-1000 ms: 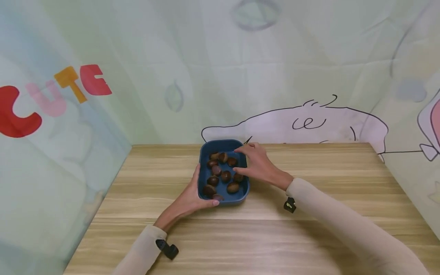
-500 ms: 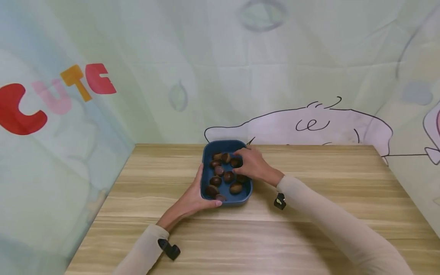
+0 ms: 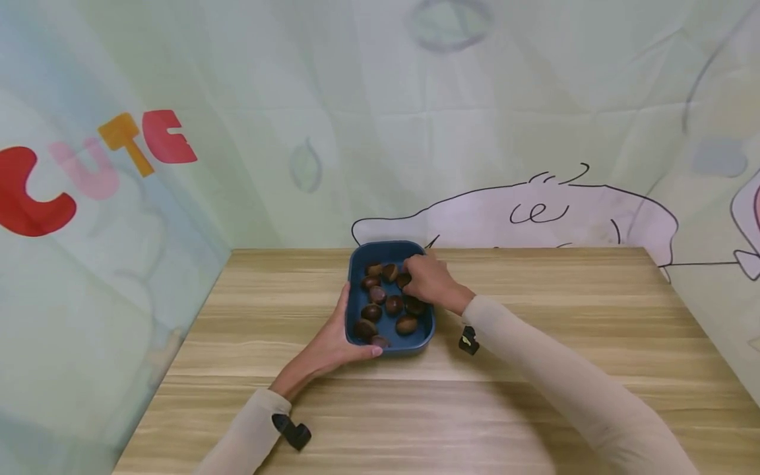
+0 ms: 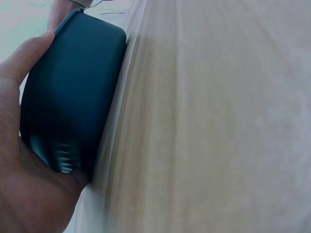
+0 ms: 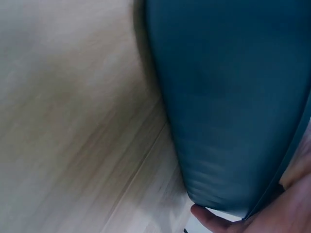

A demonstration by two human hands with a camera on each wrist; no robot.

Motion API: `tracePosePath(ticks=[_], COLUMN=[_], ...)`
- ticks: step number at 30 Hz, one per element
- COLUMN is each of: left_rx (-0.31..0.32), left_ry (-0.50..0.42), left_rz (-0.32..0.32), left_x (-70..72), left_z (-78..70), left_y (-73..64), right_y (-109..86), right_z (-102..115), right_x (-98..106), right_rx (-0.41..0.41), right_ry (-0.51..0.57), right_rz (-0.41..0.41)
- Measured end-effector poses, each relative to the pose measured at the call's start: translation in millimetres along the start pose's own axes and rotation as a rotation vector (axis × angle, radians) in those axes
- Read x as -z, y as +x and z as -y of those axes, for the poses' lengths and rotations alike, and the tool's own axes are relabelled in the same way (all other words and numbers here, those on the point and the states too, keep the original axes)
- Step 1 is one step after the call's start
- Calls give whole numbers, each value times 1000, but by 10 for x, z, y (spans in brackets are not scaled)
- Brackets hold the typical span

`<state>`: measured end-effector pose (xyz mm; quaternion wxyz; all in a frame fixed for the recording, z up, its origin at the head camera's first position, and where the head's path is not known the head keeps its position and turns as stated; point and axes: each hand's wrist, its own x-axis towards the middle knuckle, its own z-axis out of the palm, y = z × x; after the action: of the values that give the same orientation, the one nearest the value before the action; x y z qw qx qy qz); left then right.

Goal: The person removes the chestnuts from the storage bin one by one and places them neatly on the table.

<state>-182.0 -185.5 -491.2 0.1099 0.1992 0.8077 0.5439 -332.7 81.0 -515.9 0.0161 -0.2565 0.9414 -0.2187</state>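
A deep blue plastic box (image 3: 384, 249) stands on the table with several brown chestnuts (image 3: 371, 313) lying loose in it. My left hand (image 3: 326, 340) holds the box by its near left corner, thumb along the near side and fingers along the left wall; the left wrist view shows this hand (image 4: 29, 189) against the outer wall. My right hand (image 3: 432, 280) reaches over the right rim, its thumb and fingertips pinching a chestnut (image 3: 403, 280) near the right wall, partly hidden by the fingers. From the right wrist, the hand (image 5: 286, 208) shows over the rim.
The wood-grain table (image 3: 285, 284) reaches back to a printed curtain (image 3: 255, 145) with coloured letters and a cartoon animal, close behind the box. Dark wrist cameras sit on both sleeves.
My right hand has moved left and further into the box, its spread thumb and fingers closing on a chestnut. The left hand keeps its hold on the box.
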Motion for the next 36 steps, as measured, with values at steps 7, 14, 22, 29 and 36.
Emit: tracePosePath(ticks=[7,14,22,29,36], left_rx=[21,0,8,30,22], left_ry=[-4,0,17,36,44], left_rz=[3,2,-4,-10,-14], left_x=[4,-1,8,21,10], left_z=[-22,6,-7,13,17], left_y=[4,17,10,10,11], right_y=[-341,-531,-747,-926,-1088], right_z=[504,602,485,257,-13], right_x=[489,699,903,1026,1008], right_rx=[9,-30,-42,-86,-127], right_ry=[61,129,206,230,213], right_rz=[-45,-101,-212,-245,-258])
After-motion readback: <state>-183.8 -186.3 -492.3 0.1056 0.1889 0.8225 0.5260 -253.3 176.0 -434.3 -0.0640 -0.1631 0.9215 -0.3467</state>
